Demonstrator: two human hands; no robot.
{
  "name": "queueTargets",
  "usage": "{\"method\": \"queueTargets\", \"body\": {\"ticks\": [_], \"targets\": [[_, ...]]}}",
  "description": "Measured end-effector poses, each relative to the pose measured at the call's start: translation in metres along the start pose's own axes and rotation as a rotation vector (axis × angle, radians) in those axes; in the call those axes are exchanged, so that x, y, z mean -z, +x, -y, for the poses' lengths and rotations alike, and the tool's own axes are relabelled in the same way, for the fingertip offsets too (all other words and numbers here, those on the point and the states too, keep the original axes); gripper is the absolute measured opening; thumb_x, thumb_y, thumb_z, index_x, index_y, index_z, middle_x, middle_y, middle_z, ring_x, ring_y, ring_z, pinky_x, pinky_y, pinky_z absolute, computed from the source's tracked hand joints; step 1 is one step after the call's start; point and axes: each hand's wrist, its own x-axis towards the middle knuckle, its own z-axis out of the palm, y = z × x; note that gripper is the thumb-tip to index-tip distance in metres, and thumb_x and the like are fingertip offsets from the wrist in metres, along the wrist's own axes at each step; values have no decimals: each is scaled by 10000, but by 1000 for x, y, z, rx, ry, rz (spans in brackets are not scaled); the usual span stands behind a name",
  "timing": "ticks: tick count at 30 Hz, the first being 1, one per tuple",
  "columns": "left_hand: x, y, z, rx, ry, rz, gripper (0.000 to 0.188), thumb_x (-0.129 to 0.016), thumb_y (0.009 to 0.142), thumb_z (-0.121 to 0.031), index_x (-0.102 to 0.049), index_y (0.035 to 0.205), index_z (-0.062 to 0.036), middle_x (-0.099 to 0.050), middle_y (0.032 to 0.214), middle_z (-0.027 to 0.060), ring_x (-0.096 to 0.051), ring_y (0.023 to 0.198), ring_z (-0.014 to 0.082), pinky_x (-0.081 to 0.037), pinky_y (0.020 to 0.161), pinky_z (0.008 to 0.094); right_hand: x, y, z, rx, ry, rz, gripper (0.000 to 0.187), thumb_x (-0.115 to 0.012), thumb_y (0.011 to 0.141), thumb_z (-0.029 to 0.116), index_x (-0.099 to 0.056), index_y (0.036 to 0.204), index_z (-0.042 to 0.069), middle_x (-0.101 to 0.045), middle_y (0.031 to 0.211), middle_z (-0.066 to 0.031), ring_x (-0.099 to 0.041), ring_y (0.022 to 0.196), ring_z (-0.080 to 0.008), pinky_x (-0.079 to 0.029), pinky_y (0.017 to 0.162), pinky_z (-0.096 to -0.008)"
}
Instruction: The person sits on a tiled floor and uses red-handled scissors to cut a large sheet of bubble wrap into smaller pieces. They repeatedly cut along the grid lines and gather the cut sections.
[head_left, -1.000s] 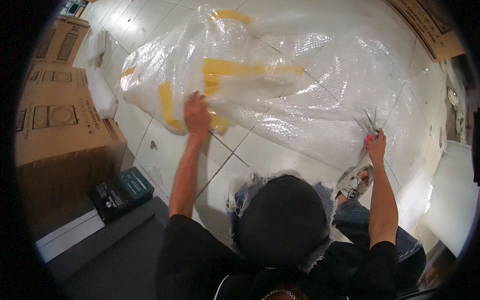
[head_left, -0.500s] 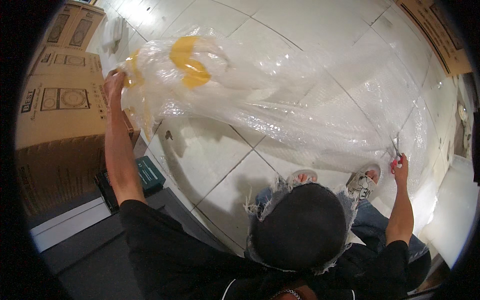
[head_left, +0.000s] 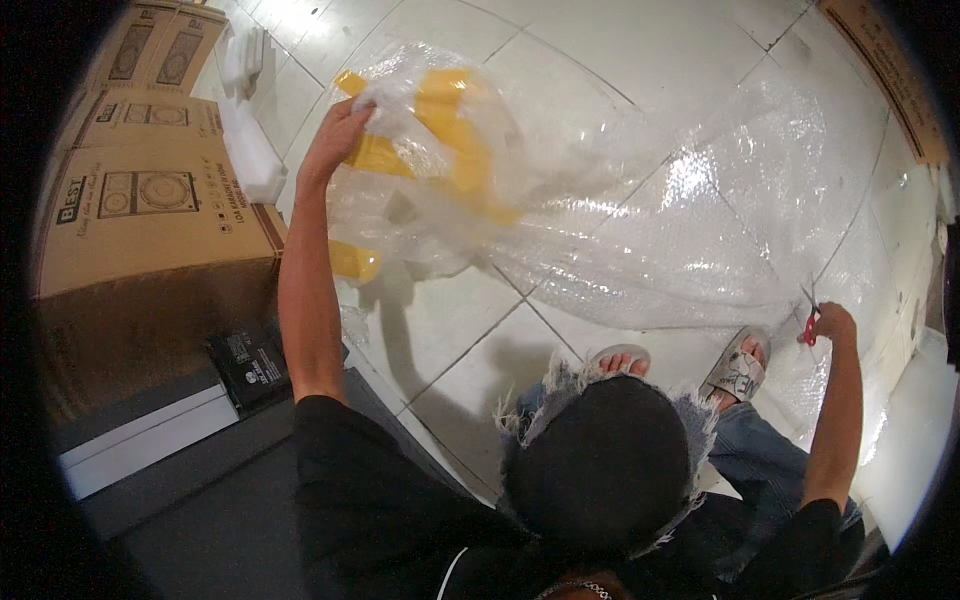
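Note:
A large sheet of clear bubble wrap (head_left: 640,240) spreads over the floor in front of me, from the left boxes across to the right. Yellow tape strips (head_left: 455,130) stick to its bunched left end, which looks blurred. My left hand (head_left: 345,130) is closed on the edge of that end and holds it off the floor. On the right, my right hand (head_left: 835,322) grips a pair of scissors (head_left: 811,325) by the red handles. Their metal blades stand apart, pointing away from me above the bubble wrap.
Cardboard boxes (head_left: 150,235) with printed speaker drawings are stacked on the left, beside white foam pieces (head_left: 255,160). A small black box (head_left: 248,368) lies on a dark surface (head_left: 220,490) nearer me. Another carton (head_left: 885,75) stands far right. My sandalled feet (head_left: 740,368) are at the wrap's near edge.
My left hand has moved right, bunching the taped end of the bubble wrap away from the boxes. My right hand has shifted slightly right and nearer with the scissors.

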Motion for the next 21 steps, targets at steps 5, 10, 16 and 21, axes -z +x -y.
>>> {"method": "queueTargets", "body": {"ticks": [5, 10, 16, 21], "targets": [[24, -32, -7, 188, -509, -165, 449, -473, 951, -361, -572, 1190, 6, -633, 1095, 114, -619, 940, 193, -490, 836, 326, 0, -10, 20, -8, 222, 107, 746, -925, 427, 394, -667, 1044, 64, -684, 924, -174, -681, 733, -239, -544, 656, -409], [21, -64, -27, 179, -756, -242, 458, -454, 957, -344, -530, 1256, -5, -620, 1147, 117, -627, 1006, 229, -509, 868, 341, 46, 26, 38, 18, -244, -276, 458, -675, 741, 192, -624, 1168, 35, -653, 1091, -195, -640, 983, -346, -518, 844, -439], [14, -83, -3, 167, -848, -310, 465, -476, 949, -334, -527, 1253, 14, -625, 1133, 128, -625, 1012, 246, -501, 893, 348, 262, -126, 369, 973, 362, -1231, 971, -791, 692, 452, -299, 1461, 121, -332, 1489, -149, -326, 1368, -331, -258, 1150, -434], [95, -104, 98, 239, -178, -319, 491, -501, 936, -350, -528, 1242, 34, -637, 1104, 144, -636, 983, 254, -511, 883, 365, 276, -48, 371, 1051, 288, -959, 338, -631, 852, 160, -579, 1182, 111, -665, 987, -171, -625, 890, -346, -500, 822, -428]]}}
